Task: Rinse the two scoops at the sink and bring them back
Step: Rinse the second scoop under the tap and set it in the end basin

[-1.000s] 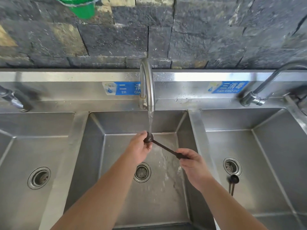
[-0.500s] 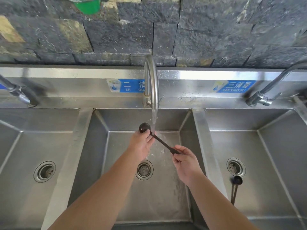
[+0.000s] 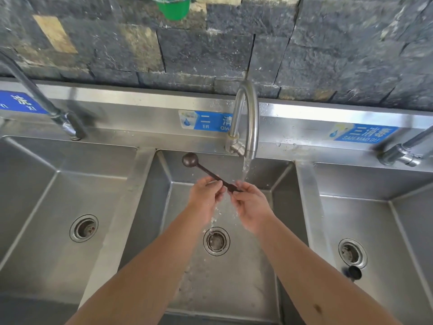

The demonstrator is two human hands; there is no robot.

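A dark brown scoop [image 3: 201, 170] with a round bowl and a long thin handle is held over the middle sink basin [image 3: 236, 273]. My left hand [image 3: 206, 198] pinches the handle's middle, and my right hand [image 3: 251, 207] grips its end. The bowl points up and to the left, clear of the water. Water runs from the middle faucet [image 3: 248, 120] onto the handle end and my fingers. A second dark scoop [image 3: 353, 272] lies in the right basin [image 3: 403, 254] next to its drain, partly hidden by my right forearm.
Three steel basins stand side by side, each with a drain. A left faucet [image 3: 63, 123] and a right faucet [image 3: 403, 156] flank the middle one. Blue labels are stuck on the steel backsplash. Behind rises a dark stone wall with a green bucket [image 3: 173, 5] at the top.
The scoop's bowl has moved out of the stream, up and to the left. My left hand slid from the bowl down the handle, and the two hands came close together under the water.
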